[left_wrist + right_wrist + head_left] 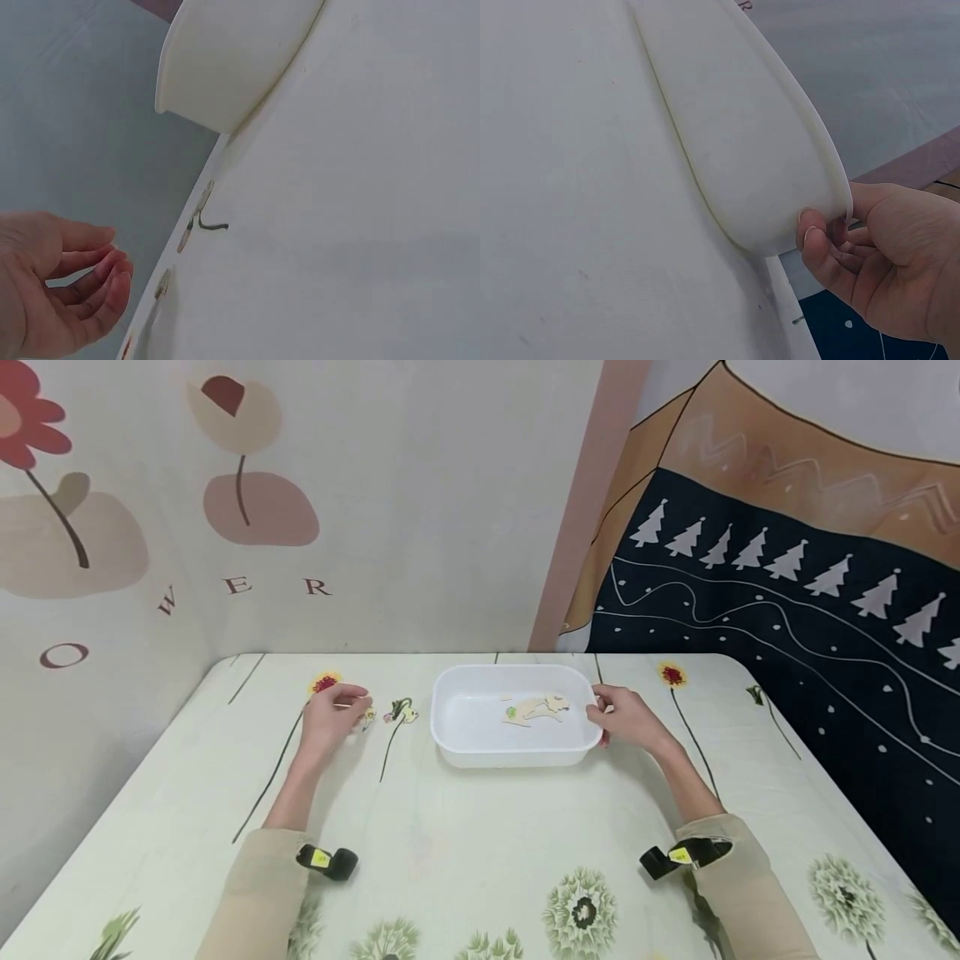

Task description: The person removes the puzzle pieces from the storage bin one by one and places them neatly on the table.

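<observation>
At the right end of a white plastic tub [465, 718], my right hand [630, 717] pinches the rim, thumb on top and fingertips against the outer wall in the right wrist view. Inside the tub lie several flat pale cut-out pieces [542, 707], one with a green patch. On the left, my left hand [327, 720] hovers over the cloth with loosely curled fingers and nothing visible between them. Just beside its fingertips is a small yellowish piece [368, 718]. Another small pale-and-green piece [408, 713] lies between that hand and the tub.
A white tablecloth [480, 835] printed with flowers and stems covers the table. Its far edge meets a pale wall [435, 527] with flower pictures. To the right hangs a dark fabric [750, 610] with printed trees. A camera is strapped to each wrist.
</observation>
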Action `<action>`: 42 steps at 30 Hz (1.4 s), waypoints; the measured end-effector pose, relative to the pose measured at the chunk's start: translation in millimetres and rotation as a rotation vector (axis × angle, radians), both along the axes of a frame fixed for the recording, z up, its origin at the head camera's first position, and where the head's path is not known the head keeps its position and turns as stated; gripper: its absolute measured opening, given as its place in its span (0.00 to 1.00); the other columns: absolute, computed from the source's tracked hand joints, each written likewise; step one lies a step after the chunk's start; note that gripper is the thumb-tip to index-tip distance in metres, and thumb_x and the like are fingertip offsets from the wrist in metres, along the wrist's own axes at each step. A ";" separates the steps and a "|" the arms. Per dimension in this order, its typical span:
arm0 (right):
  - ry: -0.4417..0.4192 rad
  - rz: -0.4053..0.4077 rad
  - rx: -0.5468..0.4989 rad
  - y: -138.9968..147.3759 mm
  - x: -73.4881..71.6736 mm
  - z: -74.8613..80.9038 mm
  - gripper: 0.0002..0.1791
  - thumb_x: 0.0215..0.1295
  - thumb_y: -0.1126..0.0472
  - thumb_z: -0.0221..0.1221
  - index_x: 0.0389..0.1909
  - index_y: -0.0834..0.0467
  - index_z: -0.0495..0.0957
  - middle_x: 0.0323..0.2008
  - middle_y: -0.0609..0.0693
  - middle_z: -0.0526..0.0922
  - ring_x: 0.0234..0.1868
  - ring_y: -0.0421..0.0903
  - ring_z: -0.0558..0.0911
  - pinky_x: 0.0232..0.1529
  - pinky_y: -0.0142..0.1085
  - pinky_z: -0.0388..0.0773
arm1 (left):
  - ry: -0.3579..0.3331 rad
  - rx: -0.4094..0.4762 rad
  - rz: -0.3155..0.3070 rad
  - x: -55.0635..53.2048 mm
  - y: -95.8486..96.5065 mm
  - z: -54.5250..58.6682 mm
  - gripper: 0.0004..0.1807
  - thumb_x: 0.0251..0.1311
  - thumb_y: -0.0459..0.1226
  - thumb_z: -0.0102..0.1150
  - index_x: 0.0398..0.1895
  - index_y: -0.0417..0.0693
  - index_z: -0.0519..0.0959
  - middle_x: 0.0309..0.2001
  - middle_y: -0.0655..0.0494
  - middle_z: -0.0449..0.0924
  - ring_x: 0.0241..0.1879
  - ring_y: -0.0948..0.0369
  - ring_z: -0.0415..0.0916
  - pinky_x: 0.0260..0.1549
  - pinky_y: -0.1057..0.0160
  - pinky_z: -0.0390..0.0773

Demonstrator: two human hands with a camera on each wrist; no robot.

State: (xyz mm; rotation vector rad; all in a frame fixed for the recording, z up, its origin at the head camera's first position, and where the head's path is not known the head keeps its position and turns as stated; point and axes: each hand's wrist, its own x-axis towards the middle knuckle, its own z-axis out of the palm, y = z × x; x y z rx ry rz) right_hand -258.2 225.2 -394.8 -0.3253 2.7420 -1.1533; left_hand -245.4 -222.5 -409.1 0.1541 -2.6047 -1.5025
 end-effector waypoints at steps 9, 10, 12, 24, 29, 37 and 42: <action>-0.003 0.002 -0.003 1.5 -0.2 -0.6 0.24 0.72 0.64 0.52 0.66 0.69 0.69 0.32 0.55 0.76 0.22 0.47 0.81 0.24 0.31 0.72 | 0.073 0.004 -0.086 4.9 23.1 14.8 0.16 0.70 0.39 0.60 0.54 0.37 0.80 0.46 0.41 0.81 0.45 0.51 0.79 0.36 0.72 0.78; -0.002 0.002 -0.004 1.6 -0.2 -0.5 0.24 0.72 0.65 0.52 0.66 0.69 0.69 0.32 0.55 0.76 0.22 0.47 0.81 0.24 0.31 0.72 | 0.086 0.011 -0.097 5.3 25.8 15.9 0.16 0.70 0.39 0.60 0.54 0.37 0.81 0.46 0.41 0.81 0.45 0.51 0.79 0.36 0.72 0.78; 0.002 0.008 -0.003 2.0 -0.2 -0.2 0.23 0.72 0.65 0.52 0.64 0.69 0.70 0.32 0.55 0.76 0.22 0.47 0.81 0.24 0.31 0.72 | 0.107 0.024 -0.117 6.2 31.4 18.4 0.16 0.70 0.39 0.61 0.53 0.37 0.81 0.46 0.41 0.82 0.44 0.51 0.79 0.36 0.70 0.77; 0.001 0.008 -0.013 1.1 1.3 0.3 0.23 0.71 0.65 0.52 0.64 0.70 0.70 0.32 0.55 0.77 0.22 0.46 0.81 0.24 0.31 0.74 | 0.112 0.071 -0.177 6.7 66.5 31.1 0.15 0.71 0.39 0.60 0.54 0.40 0.81 0.47 0.43 0.83 0.45 0.50 0.80 0.40 0.67 0.81; 0.012 0.014 -0.021 2.6 1.5 0.8 0.21 0.71 0.65 0.52 0.62 0.70 0.71 0.31 0.55 0.76 0.21 0.46 0.81 0.23 0.32 0.74 | 0.123 0.102 -0.205 7.2 84.6 35.8 0.14 0.70 0.38 0.61 0.53 0.41 0.81 0.46 0.45 0.83 0.45 0.52 0.80 0.40 0.66 0.80; -0.002 0.016 -0.030 3.1 0.3 -0.7 0.23 0.72 0.65 0.52 0.64 0.71 0.69 0.32 0.54 0.76 0.22 0.46 0.81 0.24 0.33 0.75 | 0.162 0.153 -0.269 3.6 109.4 33.9 0.12 0.68 0.35 0.62 0.51 0.39 0.82 0.42 0.45 0.84 0.41 0.53 0.81 0.39 0.67 0.80; -0.006 0.013 -0.026 2.1 0.7 -0.3 0.24 0.72 0.65 0.52 0.66 0.71 0.68 0.33 0.55 0.76 0.22 0.46 0.81 0.24 0.33 0.76 | 0.181 0.170 -0.304 -1.3 123.4 31.7 0.11 0.68 0.33 0.61 0.50 0.37 0.82 0.41 0.45 0.84 0.39 0.53 0.82 0.38 0.65 0.81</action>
